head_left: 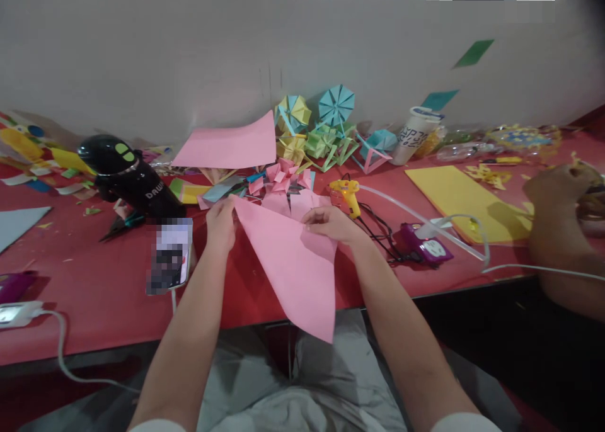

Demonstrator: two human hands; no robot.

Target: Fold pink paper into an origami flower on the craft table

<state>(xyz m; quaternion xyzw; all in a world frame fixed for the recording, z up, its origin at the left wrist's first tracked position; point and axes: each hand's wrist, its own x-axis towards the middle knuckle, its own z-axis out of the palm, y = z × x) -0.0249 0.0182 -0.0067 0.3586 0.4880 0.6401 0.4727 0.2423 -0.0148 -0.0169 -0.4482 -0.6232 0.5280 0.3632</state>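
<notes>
Pink paper sheet (288,262) held between both hands over the near edge of the red table (108,293), its long point hanging down past the edge toward the lap, probably because the table top is too crowded for folding flat. Left hand (221,221) pinched shut on the sheet's upper left corner, fingers curled over the edge, seemingly to keep that corner fixed. Right hand (331,223) closed on the upper right part, thumb and fingers pressing a folded flap, likely to line up or hold a crease. Just beyond the hands, a heap of small pink folded pieces (283,177), within easy reach. Farther back against the wall, folded paper flowers (326,126) in blue, yellow and green, set out of the way as if finished. Another pink sheet (231,145) propped over clutter, far left of centre. Yellow glue gun (347,193) lying right of the hands, cord trailing toward a purple device (432,249). Phone (171,255) lying face up just left of the left forearm, placed where a glance reaches it. Black hair dryer (127,174) further left. Yellow sheet (467,202) flat on the right, white cup (416,133) behind it. At the far right edge, another person's arm (558,230) resting on the table, apart from the work.
</notes>
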